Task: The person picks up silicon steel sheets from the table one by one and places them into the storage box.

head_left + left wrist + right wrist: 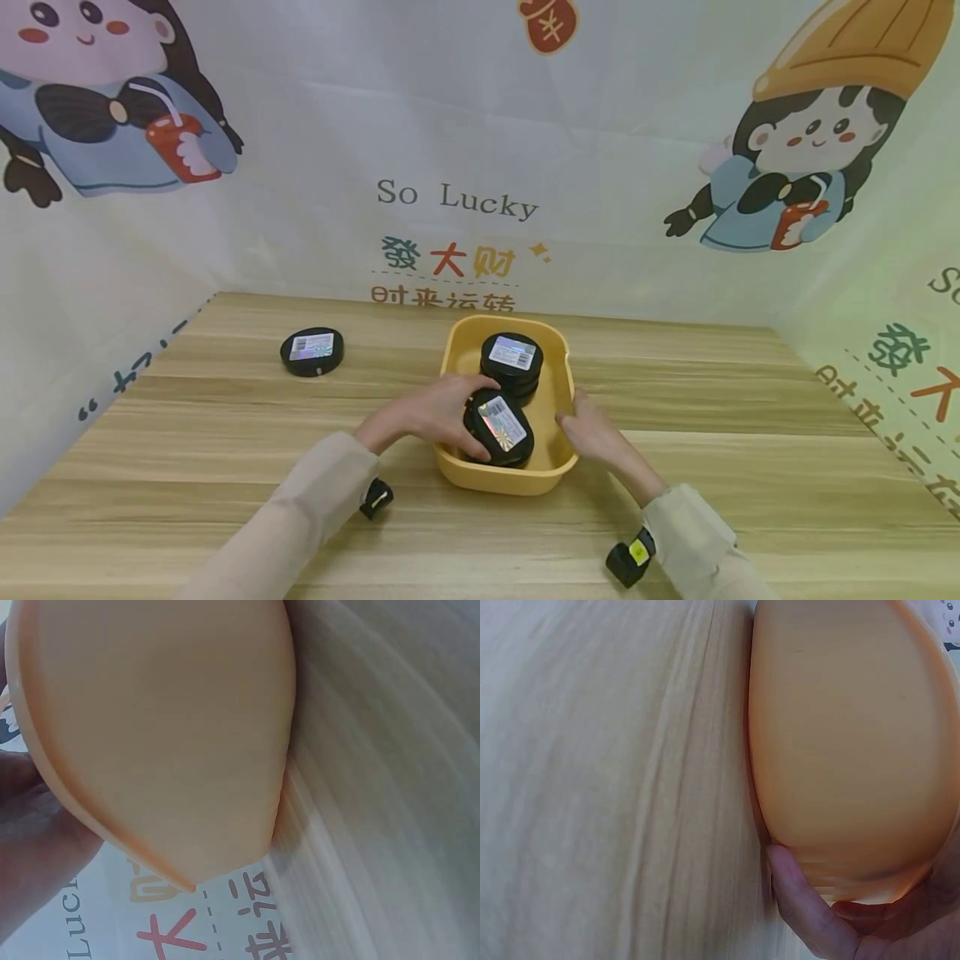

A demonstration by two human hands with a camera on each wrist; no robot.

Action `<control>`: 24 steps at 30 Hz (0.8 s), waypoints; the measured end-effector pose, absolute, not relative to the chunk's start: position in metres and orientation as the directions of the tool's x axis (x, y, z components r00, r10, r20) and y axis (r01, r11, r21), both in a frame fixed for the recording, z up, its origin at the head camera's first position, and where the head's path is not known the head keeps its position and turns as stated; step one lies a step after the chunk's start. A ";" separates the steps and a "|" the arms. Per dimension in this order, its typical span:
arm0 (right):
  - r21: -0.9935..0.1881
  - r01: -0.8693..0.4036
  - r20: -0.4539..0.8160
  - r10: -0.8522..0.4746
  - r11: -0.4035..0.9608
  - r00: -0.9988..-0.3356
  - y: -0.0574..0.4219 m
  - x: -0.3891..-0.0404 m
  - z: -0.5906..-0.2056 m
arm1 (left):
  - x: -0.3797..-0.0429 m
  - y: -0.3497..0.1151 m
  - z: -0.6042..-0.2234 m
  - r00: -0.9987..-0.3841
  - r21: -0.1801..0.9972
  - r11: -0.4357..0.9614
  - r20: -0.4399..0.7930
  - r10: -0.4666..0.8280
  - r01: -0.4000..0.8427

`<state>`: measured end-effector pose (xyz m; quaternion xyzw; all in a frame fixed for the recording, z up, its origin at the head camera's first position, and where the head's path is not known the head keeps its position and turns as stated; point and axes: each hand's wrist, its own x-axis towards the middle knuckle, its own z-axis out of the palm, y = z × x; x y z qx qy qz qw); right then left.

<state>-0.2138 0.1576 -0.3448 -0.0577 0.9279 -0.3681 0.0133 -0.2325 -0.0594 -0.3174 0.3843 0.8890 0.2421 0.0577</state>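
A yellow plastic bin (504,478) stands on the wooden table in front of me. Inside it, toward the back, are stacked round black containers (512,353) with a silvery label on top. My left hand (442,410) reaches over the bin's left rim and grips another labelled round black container (501,427) in the front part, which sits tilted. My right hand (592,427) holds the bin's right wall; in the right wrist view its fingers (801,900) curl against the outside of the bin. The left wrist view shows mostly the bin's outer wall (165,735).
One more round black container (312,352) lies flat on the table (675,383), back left of the bin. A printed white cloth (615,183) hangs behind the table and along its sides. Small black cameras (628,562) sit at both wrists.
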 end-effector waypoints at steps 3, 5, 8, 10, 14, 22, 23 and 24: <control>-0.679 -0.100 0.021 -0.117 0.727 -0.993 0.158 -0.214 -0.345 | -0.232 -0.058 -0.317 -0.688 0.472 0.577 0.089 0.720 0.666; -0.679 -0.098 0.022 -0.113 0.728 -0.993 0.158 -0.214 -0.345 | -0.233 -0.057 -0.318 -0.681 0.466 0.571 0.096 0.726 0.675; -0.676 -0.098 0.025 -0.110 0.730 -0.994 0.158 -0.214 -0.345 | -0.233 -0.055 -0.318 -0.678 0.451 0.577 0.093 0.729 0.681; -0.676 -0.096 0.025 -0.107 0.730 -0.994 0.158 -0.214 -0.346 | -0.232 -0.054 -0.318 -0.677 0.442 0.581 0.086 0.731 0.683; -0.673 -0.094 0.027 -0.103 0.734 -0.994 0.158 -0.214 -0.346 | -0.231 -0.050 -0.317 -0.691 0.426 0.609 0.055 0.721 0.669; -0.675 -0.104 0.032 -0.111 0.731 -0.993 0.157 -0.215 -0.346 | -0.230 -0.044 -0.318 -0.733 0.395 0.672 0.004 0.681 0.626; -0.677 -0.104 0.033 -0.112 0.729 -0.993 0.157 -0.215 -0.346 | -0.230 -0.043 -0.318 -0.735 0.388 0.678 -0.001 0.678 0.624; -0.677 -0.106 0.035 -0.113 0.728 -0.993 0.157 -0.215 -0.346 | -0.230 -0.043 -0.318 -0.740 0.385 0.684 -0.008 0.673 0.619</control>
